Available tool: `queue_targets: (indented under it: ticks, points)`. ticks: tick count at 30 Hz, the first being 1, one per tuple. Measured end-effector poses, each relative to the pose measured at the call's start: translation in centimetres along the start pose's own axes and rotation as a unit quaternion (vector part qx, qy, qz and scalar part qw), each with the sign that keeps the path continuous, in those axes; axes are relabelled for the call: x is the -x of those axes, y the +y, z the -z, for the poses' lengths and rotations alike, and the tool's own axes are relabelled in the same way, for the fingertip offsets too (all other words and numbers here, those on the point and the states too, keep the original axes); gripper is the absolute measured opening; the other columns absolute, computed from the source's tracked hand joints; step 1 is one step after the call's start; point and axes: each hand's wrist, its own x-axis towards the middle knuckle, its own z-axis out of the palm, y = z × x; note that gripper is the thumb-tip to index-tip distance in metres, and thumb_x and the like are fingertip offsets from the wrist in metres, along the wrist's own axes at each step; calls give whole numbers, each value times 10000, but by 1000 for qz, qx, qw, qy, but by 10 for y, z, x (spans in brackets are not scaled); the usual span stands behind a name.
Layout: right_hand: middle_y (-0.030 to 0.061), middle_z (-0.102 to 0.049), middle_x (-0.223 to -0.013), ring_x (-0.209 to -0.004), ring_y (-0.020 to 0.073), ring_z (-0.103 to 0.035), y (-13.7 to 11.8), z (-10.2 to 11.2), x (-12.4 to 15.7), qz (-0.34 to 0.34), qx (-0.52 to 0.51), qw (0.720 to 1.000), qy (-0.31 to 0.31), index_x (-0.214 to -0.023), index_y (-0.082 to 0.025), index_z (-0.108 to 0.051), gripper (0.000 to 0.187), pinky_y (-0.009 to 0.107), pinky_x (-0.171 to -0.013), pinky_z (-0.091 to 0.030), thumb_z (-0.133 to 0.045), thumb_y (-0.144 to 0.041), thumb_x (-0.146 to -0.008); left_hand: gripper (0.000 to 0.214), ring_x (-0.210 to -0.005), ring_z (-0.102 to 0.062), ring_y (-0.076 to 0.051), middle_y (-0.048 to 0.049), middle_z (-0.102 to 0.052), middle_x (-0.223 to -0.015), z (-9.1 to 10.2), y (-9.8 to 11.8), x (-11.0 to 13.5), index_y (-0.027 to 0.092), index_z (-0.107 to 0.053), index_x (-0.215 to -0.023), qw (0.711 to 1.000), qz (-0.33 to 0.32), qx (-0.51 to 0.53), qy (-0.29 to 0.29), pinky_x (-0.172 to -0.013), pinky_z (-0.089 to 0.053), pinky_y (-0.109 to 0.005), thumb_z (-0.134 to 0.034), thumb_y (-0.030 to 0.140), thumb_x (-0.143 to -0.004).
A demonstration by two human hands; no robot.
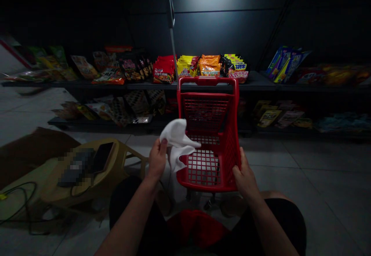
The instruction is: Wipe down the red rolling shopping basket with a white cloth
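Observation:
A white cloth (177,142) hangs bunched from my left hand (158,157), its loose folds reaching over the left side of a small red shopping cart (207,186). My left thumb presses on the cloth. On the opposite side, my right hand (245,173) grips the cart's right side wall, with the thumb toward the inside. The cart stands upright between my knees, its handle bar (207,80) at the far end. Through its plastic grid the floor shows. A thin metal pole (173,43) rises beside the cart's far left corner.
A dark shelf (261,80) ahead carries several noodle packets (210,66) and snack bags (135,66). More packets (269,116) lie on the lower shelf. To my left, a yellowish stool (111,163) holds a phone (102,156); black cables (27,198) lie beyond it.

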Motion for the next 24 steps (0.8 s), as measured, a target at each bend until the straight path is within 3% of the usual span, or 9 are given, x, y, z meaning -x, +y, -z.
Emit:
queue_targets:
  ticks: [3,5,7,9,12,14,18,20,24]
  points:
    - [95,-335,-1627,-1491,283,-353,-9,3,1,-26,-3,1000,-12,-1612,-167,-216,787,509,-1228,-314,-447,-267,-867,410,-875,-633,-158,-29,-675,-955,20,21,-14,194,-622,-1088,993,-27,-4,116,-798,-505,-264,-485,560,-966]
    - [89,-343,-1624,-1492,282,-352,-12,5,3,-38,-3,999,-14,-1611,-166,-224,793,501,-1231,-312,-448,-285,-859,392,-936,-630,-173,-49,-664,-1055,28,30,-1,199,-581,-1220,988,-83,-52,121,-834,-515,-291,-526,489,-962]
    - [79,-347,-1623,-1493,279,-350,-12,6,4,-43,-3,999,-17,-1609,-175,-234,791,494,-1234,-308,-446,-299,-857,451,-1047,-629,-210,-82,-646,-1185,28,29,23,220,-523,-1358,982,-140,-115,45,-908,-530,-360,-573,383,-940]
    - [70,-340,-1627,-1494,275,-348,-12,7,5,-45,0,999,-21,-1610,-182,-234,787,488,-1237,-303,-441,-310,-861,417,-1238,-568,-260,-92,-621,-1300,19,21,49,271,-592,-1340,956,-197,-199,-85,-1067,-466,-471,-559,251,-924]
    - [65,-333,-1631,-1495,266,-348,-12,7,6,-43,-1,999,-30,-1611,-185,-230,787,476,-1239,-302,-433,-318,-862,458,-1498,-326,-301,-80,-321,-1637,-1,6,62,288,-589,-1385,929,-189,-238,-210,-1186,-361,-520,-522,226,-936]
    - [66,-334,-1631,-1494,261,-351,-13,7,5,-45,-1,998,-36,-1610,-186,-229,788,469,-1240,-300,-431,-317,-860,478,-1535,-252,-291,-87,-171,-1693,-13,3,46,241,-524,-1452,934,-160,-229,-223,-1219,-316,-507,-477,290,-978]
    - [66,-329,-1633,-1497,259,-344,-16,6,4,-48,-4,998,-38,-1613,-198,-220,790,469,-1240,-293,-435,-317,-863,466,-1505,-328,-287,-145,-192,-1678,-26,13,5,136,-543,-1427,939,-122,-238,-215,-1219,-329,-478,-382,245,-1003]
    - [63,-345,-1627,-1492,255,-355,-15,6,4,-38,-10,999,-31,-1610,-207,-234,784,459,-1236,-300,-443,-313,-861,439,-1509,-312,-308,-154,-217,-1669,-23,18,9,127,-602,-1366,928,-132,-260,-230,-1225,-316,-487,-390,224,-995]
    - [56,-405,-1597,-1449,240,-426,-6,12,5,-35,-9,999,-16,-1596,-229,-283,760,422,-1216,-341,-461,-303,-861,423,-1542,-214,-305,-100,-262,-1663,-8,12,46,205,-607,-1367,910,-159,-255,-288,-1237,-278,-527,-390,275,-1011]
